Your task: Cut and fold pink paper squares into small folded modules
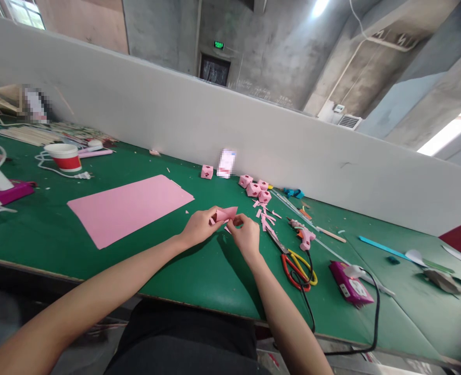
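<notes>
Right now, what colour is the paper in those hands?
The held paper is pink, shown in the head view.

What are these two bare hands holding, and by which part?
A small bent piece of pink paper: the left hand grips its left end, and the right hand pinches its lower right edge.

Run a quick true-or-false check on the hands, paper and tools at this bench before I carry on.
1. The left hand and right hand are both at one small pink paper piece. True.
2. The large pink sheet lies to the right of both hands. False: it lies to their left.
3. The scissors are in the right hand. False: they lie on the green table.
4. A pink glue gun lies right of the right hand. True.
5. The red-and-white cup is tipped over. False: it stands upright.
</notes>
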The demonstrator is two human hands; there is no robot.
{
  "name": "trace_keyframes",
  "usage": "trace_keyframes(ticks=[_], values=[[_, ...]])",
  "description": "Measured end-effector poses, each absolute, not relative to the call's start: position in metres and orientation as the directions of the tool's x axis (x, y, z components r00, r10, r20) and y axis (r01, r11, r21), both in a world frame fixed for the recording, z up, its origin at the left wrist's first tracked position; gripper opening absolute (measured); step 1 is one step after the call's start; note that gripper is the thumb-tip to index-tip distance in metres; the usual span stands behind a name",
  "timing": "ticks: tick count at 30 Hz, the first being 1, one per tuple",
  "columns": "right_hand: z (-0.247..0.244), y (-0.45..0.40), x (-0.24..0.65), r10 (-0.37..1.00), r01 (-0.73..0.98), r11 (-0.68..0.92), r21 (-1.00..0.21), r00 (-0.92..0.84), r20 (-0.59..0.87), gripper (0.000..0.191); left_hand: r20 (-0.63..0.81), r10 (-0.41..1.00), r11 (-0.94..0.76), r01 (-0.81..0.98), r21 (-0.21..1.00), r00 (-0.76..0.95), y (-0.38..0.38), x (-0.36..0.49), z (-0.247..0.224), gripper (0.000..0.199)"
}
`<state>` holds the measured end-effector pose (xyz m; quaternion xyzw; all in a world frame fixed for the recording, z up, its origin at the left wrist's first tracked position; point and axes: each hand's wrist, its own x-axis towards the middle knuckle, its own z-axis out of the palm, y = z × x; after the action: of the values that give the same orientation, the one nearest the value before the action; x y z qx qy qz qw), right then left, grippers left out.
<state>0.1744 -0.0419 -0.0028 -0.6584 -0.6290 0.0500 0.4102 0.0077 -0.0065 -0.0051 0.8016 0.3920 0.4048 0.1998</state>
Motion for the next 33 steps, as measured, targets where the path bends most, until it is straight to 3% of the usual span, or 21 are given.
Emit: trace_keyframes(ticks=[10, 15, 19, 23, 33], values=[[-0.002, -0.04, 0.189, 0.823, 0.795, 0.095, -0.6, 0.277, 0.496, 0.016, 0.491, 0.796, -0.605, 0.446, 0.659, 0.355, -0.009, 0.005, -0.003, 0.028], [-0.006, -0.039, 0.184, 0.835, 0.742, 0.193, -0.642, 0.219, 0.504, 0.021, 0.48, 0.817, -0.577, 0.44, 0.688, 0.319, -0.008, 0.004, -0.002, 0.027], [-0.01, -0.04, 0.176, 0.849, 0.745, 0.282, -0.604, 0.099, 0.519, 0.034, 0.464, 0.837, -0.547, 0.427, 0.721, 0.289, -0.008, 0.005, 0.0, 0.036], [-0.011, -0.042, 0.172, 0.87, 0.785, 0.285, -0.55, 0.03, 0.493, 0.016, 0.459, 0.835, -0.547, 0.383, 0.744, 0.303, -0.009, 0.006, -0.002, 0.05], [-0.01, -0.042, 0.17, 0.89, 0.804, 0.297, -0.515, -0.038, 0.454, 0.02, 0.442, 0.837, -0.542, 0.382, 0.749, 0.323, -0.008, 0.006, -0.006, 0.067]])
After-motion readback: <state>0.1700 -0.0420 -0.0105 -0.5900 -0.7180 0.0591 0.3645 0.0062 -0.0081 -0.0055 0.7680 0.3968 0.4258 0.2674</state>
